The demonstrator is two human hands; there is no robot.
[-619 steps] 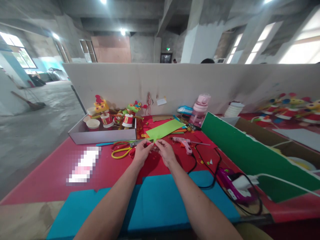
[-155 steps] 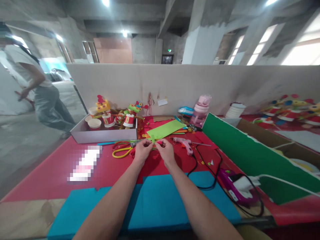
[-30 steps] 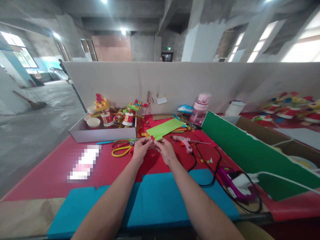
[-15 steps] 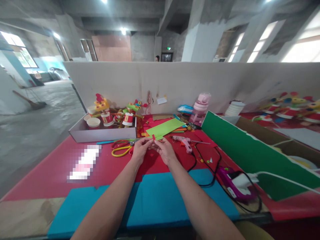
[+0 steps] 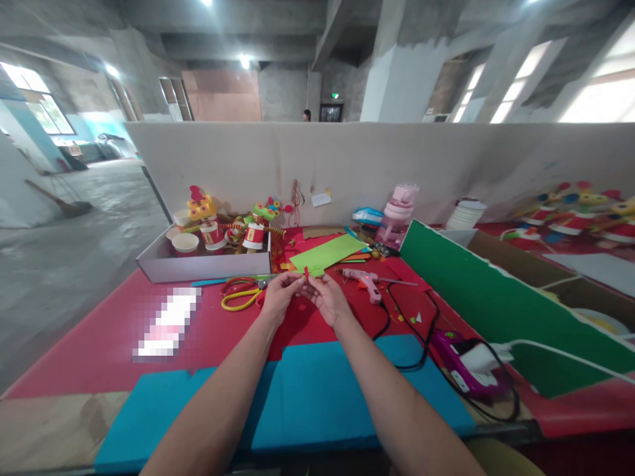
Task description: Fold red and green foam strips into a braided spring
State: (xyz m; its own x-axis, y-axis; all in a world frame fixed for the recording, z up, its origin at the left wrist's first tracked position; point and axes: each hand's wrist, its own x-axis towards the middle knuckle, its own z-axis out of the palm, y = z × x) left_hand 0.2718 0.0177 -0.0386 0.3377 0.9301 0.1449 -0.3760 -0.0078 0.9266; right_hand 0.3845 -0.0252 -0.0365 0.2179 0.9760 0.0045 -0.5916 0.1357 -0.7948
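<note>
Both hands meet over the red table cover, fingertips pinched around a small strip of red paper (image 5: 306,272) whose upper end sticks up between them. My left hand (image 5: 280,296) grips it with thumb and forefinger. On the other side, my right hand (image 5: 325,297) pinches the same strip, its lower fingers curled underneath. Just beyond the fingers lies a sheet of light green paper (image 5: 330,252). Beside my left hand rest yellow-handled scissors (image 5: 241,301) and a red-handled pair (image 5: 238,285). A pink glue gun (image 5: 364,283) lies right of my right hand.
A grey box (image 5: 208,267) with paper cups and paper-cup figures stands back left. Blue sheets (image 5: 317,390) cover the near edge. To the right are a green-sided box (image 5: 496,297), a purple power strip (image 5: 464,370) with cords, and a pink bottle (image 5: 399,208) behind.
The red strip has shifted slightly and looks narrower between my fingertips. My hands stay in nearly the same place. A head beyond the partition has moved a little left.
</note>
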